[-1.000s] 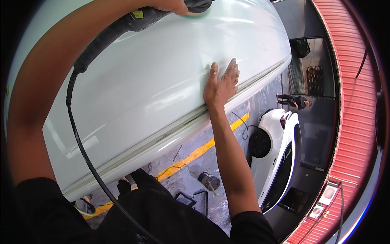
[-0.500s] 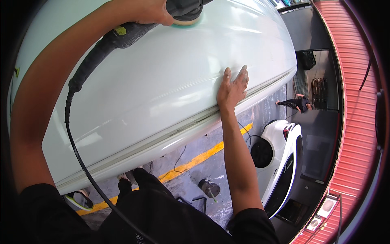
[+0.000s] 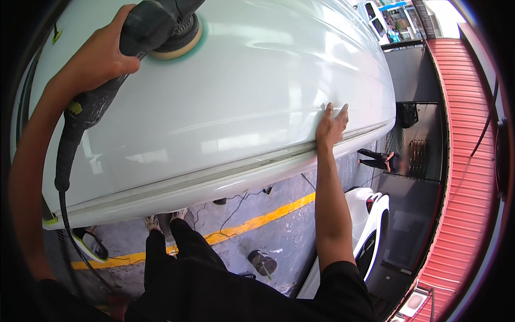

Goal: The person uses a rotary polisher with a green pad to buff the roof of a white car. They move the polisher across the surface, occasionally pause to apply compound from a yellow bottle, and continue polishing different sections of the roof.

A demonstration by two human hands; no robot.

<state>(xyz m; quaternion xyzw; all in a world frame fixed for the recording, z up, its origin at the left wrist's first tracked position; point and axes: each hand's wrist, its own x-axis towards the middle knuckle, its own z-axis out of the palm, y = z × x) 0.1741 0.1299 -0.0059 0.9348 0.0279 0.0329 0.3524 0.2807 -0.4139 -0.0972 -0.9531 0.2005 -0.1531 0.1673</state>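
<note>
My left hand [image 3: 102, 59] is wrapped round the black body of an electric polisher [image 3: 147, 27] at the upper left. Its round pad [image 3: 179, 51] lies against the glossy white vehicle roof [image 3: 225, 102], ringed by a greenish edge. From the handle a black cord [image 3: 86, 252] hangs down past the roof's edge. My right hand [image 3: 331, 127] rests on the roof near its side groove, holding nothing, fingers spread and dusty at the tips.
A yellow line [image 3: 257, 220], loose cables and a dark bucket [image 3: 263, 262] are on the grey floor below. To the right stands a white car [image 3: 370, 231], with a person in dark clothes [image 3: 378, 160] beyond it. A red corrugated roof [image 3: 466, 139] curves along the right.
The polisher and my left hand have moved left over the roof, and more of the pad shows. My right hand sits slightly farther right along the edge. The whole view has shifted a little.
</note>
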